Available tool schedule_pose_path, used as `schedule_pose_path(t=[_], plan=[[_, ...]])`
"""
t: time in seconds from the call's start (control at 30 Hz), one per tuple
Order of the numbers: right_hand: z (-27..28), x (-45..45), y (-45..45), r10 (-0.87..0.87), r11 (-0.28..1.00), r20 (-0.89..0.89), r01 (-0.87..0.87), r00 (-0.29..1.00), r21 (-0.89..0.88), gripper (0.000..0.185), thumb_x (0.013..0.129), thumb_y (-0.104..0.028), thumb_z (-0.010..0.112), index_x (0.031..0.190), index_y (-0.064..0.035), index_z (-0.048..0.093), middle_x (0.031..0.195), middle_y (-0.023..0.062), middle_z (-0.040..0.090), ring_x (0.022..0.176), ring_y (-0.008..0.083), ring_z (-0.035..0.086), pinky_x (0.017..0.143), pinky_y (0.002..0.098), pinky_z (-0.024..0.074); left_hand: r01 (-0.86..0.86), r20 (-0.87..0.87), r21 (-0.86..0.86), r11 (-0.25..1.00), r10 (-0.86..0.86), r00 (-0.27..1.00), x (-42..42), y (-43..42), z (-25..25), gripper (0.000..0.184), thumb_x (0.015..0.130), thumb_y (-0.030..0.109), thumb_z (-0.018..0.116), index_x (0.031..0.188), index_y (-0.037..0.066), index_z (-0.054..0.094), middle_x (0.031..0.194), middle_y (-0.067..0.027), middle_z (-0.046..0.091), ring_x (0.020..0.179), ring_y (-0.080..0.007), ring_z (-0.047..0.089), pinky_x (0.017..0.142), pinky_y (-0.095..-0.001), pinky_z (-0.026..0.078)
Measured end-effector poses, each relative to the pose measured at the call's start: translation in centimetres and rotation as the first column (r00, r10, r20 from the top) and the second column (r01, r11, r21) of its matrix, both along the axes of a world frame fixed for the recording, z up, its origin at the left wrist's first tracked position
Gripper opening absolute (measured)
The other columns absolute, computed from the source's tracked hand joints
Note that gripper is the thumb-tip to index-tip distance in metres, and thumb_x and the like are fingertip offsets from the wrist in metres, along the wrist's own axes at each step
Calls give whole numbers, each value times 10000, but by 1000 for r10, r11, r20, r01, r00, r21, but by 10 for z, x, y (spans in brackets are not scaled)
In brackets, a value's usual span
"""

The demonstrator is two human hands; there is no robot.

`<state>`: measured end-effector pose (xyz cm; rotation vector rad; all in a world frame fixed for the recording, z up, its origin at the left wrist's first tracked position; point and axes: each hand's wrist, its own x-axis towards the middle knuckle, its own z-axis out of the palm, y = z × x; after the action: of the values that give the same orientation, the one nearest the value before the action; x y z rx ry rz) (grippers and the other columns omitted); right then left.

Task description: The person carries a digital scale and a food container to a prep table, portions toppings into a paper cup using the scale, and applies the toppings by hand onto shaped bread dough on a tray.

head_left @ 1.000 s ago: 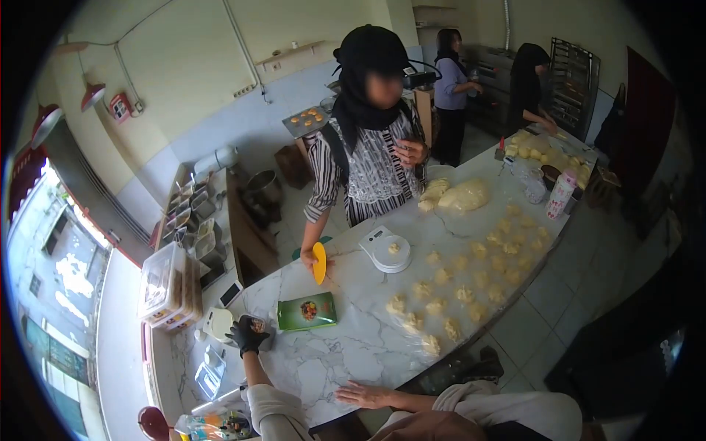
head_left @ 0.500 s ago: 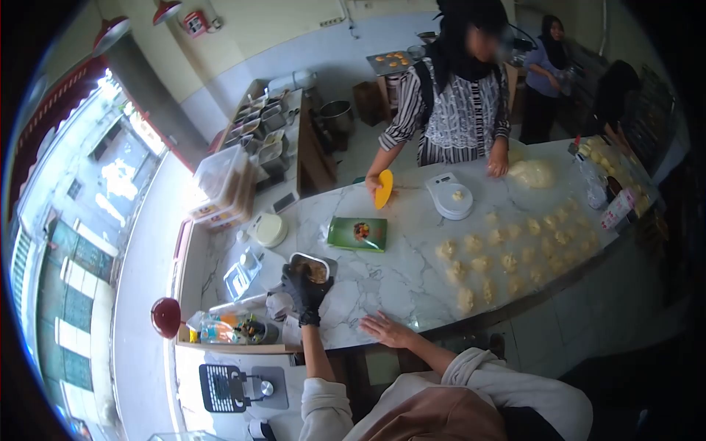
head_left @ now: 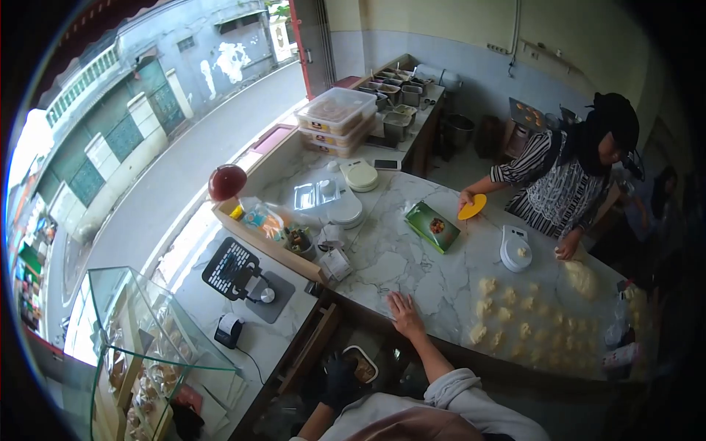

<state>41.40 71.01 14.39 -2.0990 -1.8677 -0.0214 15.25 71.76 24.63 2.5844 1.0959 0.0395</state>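
Observation:
My left hand [head_left: 340, 381], in a black glove, grips a small rectangular metal container [head_left: 375, 366] by its left side. Brown crumbly filling [head_left: 361, 366] lies inside. Hand and container are low, below the counter's near edge, close to my body. My right hand [head_left: 404, 314] is bare and rests flat on the marble counter [head_left: 382, 275] near that edge, fingers stretched out and holding nothing. A green box [head_left: 432, 228] lies on the counter ahead of it.
Across the counter a person [head_left: 566, 169] holds a yellow scraper [head_left: 472, 207] and touches a large dough mass [head_left: 581, 279]. A white scale [head_left: 515, 250] and rows of dough pieces [head_left: 507, 314] lie at right. Stacked plastic boxes [head_left: 337, 117] and a glass case [head_left: 147, 345] stand left.
My left hand has brought the metal container off the counter, down and toward my body. My right hand stays on the counter edge. The view has turned left.

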Motion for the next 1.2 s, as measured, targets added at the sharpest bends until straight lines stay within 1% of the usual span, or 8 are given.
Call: schedule_pose_path(t=[0.1,0.2,0.27,0.33,0.5,0.6,1.0,1.2], plan=[[8,-1,3,9,990,-141,10,990,138,581,776,-274,589,1269,-44,386,1303,133,385,1220,293,360,1021,472,241,87,15,-32,996,-87,996,-8,2,-19,684,433,522,758,959,109,612,1144,-229,421,1047,-398,402,873,-538,311],[8,16,40,-10,998,-207,23,978,59,506,796,-279,569,1225,-47,436,1271,146,412,1157,296,421,976,469,290,40,147,-6,999,-39,988,-9,10,-30,423,571,361,692,918,130,621,1033,-215,469,972,-381,437,822,-504,334],[13,35,98,24,989,-228,10,973,148,471,826,-282,542,1221,-50,432,1254,175,416,1114,324,446,926,468,337,-5,71,-123,992,14,997,-10,19,-63,787,423,550,757,1038,89,589,1186,-234,416,1054,-410,427,882,-558,321],[23,49,161,-173,973,-236,203,956,110,520,846,-290,522,1287,-70,359,1279,236,374,1139,379,416,922,470,353,-153,347,143,978,95,933,-12,-1,-25,354,636,345,670,867,81,621,827,-178,522,802,-321,516,724,-426,407],[27,70,282,-177,983,-273,154,946,-101,634,851,-359,504,1388,-267,180,1393,240,157,1236,391,298,995,526,273,-373,371,170,912,292,882,-31,-41,-17,383,625,354,676,881,77,610,841,-179,521,814,-321,515,731,-425,409],[-11,75,330,-9,993,-232,36,973,113,584,848,-355,508,1366,-280,248,1399,227,153,1239,397,294,1012,546,234,-460,345,157,874,388,855,-40,-59,-19,400,618,359,680,890,75,604,848,-180,520,821,-321,515,735,-424,410],[-14,64,279,-104,972,-195,140,975,186,465,865,-234,496,1310,-222,363,1395,195,198,1238,371,314,979,594,242,-582,271,100,807,540,797,-50,-98,-32,471,592,381,694,923,67,578,880,-182,517,849,-321,512,751,-421,414],[7,53,198,-221,958,-253,258,942,125,483,858,-370,484,1296,-188,394,1379,206,242,1209,393,347,971,595,250,-521,249,79,850,490,836,-62,-92,-43,508,578,392,701,940,62,566,896,-183,515,864,-321,511,759,-420,416]])
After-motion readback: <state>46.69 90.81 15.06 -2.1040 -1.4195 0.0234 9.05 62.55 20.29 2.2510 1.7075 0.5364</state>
